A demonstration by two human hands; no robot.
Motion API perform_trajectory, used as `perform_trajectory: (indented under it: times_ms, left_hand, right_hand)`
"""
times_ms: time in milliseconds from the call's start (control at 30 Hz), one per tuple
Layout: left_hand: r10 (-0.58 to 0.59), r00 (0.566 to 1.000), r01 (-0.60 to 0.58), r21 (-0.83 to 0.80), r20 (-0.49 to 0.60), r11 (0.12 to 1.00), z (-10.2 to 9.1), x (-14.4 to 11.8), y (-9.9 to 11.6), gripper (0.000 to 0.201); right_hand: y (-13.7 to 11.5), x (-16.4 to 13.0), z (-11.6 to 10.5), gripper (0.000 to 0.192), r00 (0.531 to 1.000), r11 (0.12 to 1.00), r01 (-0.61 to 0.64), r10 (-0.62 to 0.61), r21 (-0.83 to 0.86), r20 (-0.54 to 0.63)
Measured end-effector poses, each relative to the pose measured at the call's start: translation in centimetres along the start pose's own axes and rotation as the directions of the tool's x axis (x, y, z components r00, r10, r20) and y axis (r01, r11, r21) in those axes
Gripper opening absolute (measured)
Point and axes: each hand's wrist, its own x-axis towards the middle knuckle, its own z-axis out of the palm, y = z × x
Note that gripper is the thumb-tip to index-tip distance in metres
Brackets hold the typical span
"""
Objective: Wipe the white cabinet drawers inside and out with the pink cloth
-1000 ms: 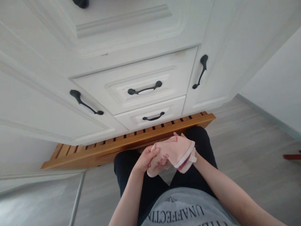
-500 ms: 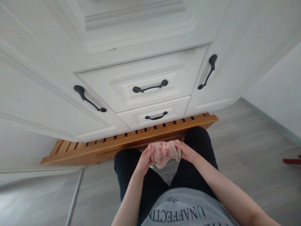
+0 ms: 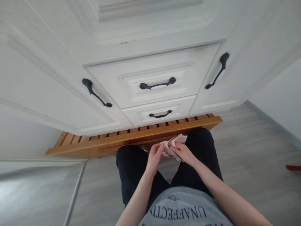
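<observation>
pink sock (image 3: 173, 145) bunched between both hands, just in front of wooden rack (image 3: 131, 138). left hand (image 3: 155, 154) pinches sock's left end, fingers closed. right hand (image 3: 184, 152) wraps over sock's right side, gripping it. hands nearly touching, above dark trousers (image 3: 134, 166). white drawers (image 3: 155, 84) behind rack.

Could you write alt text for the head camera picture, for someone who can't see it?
Seen from above, a person's left hand and right hand together grip a bunched pale pink sock with red print in front of their dark trousers. Just beyond it, a slatted wooden rack lies on the grey floor against a white cabinet with black handles.
</observation>
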Motion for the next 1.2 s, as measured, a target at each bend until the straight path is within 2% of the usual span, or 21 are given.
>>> perform_trajectory:
  times_ms: [100,167,333,500,567,733,833,933,1067,1133,1200]
  left_hand:
    - [0.022,0.998,-0.023,0.022,0.061,0.999,1.8,-0.4,0.4,0.060]
    - [0.067,0.996,-0.070,0.062,0.050,0.996,2.2,-0.3,0.7,0.057]
    - [0.198,0.979,-0.205,0.234,0.050,0.950,0.8,0.0,1.4,0.036]
    - [0.288,0.956,-0.248,0.375,-0.054,0.893,-0.8,0.3,2.3,0.035]
    - [0.308,0.949,-0.257,0.394,-0.070,0.882,-1.1,0.5,2.7,0.035]
    - [0.316,0.947,-0.286,0.309,-0.049,0.907,-1.9,1.0,3.3,0.033]
    - [0.310,0.950,-0.295,0.244,-0.025,0.924,-2.8,0.9,3.3,0.034]
    - [0.309,0.949,-0.294,0.198,-0.053,0.935,-3.7,0.6,3.4,0.036]
    - [0.303,0.946,-0.287,0.142,-0.111,0.947,-4.5,0.8,3.7,0.040]
    - [0.300,0.946,-0.286,0.126,-0.119,0.950,-4.3,0.9,3.8,0.039]
    - [0.319,0.943,-0.303,0.154,-0.096,0.940,-3.5,0.9,4.0,0.038]
  right_hand:
    - [-1.2,0.1,0.6,0.049,0.986,0.989,0.106,-0.091,-0.099,0.143]
    - [-1.6,-0.1,0.6,0.048,0.983,0.990,0.111,-0.097,-0.082,0.158]
    - [-1.0,-0.6,-0.6,0.049,0.996,0.998,-0.055,0.054,0.020,0.071]
    - [-0.5,-0.6,-1.7,0.042,0.987,0.992,-0.107,0.114,0.065,-0.111]
    - [-0.4,-0.6,-1.8,0.039,0.981,0.984,-0.124,0.141,0.125,-0.136]
    - [0.2,-0.5,-2.0,0.041,0.960,0.952,-0.162,0.213,0.258,-0.182]
    - [0.6,-0.4,-3.0,0.044,0.926,0.934,-0.155,0.251,0.323,-0.282]
    - [0.9,-0.4,-4.6,0.046,0.909,0.930,-0.130,0.251,0.345,-0.334]
    - [0.8,-0.4,-6.2,0.045,0.892,0.971,-0.080,0.171,0.227,-0.417]
    - [0.7,-0.4,-6.2,0.041,0.870,0.992,-0.070,0.114,0.109,-0.479]
    - [0.6,-0.3,-5.6,0.037,0.865,0.995,-0.086,0.096,0.043,-0.493]
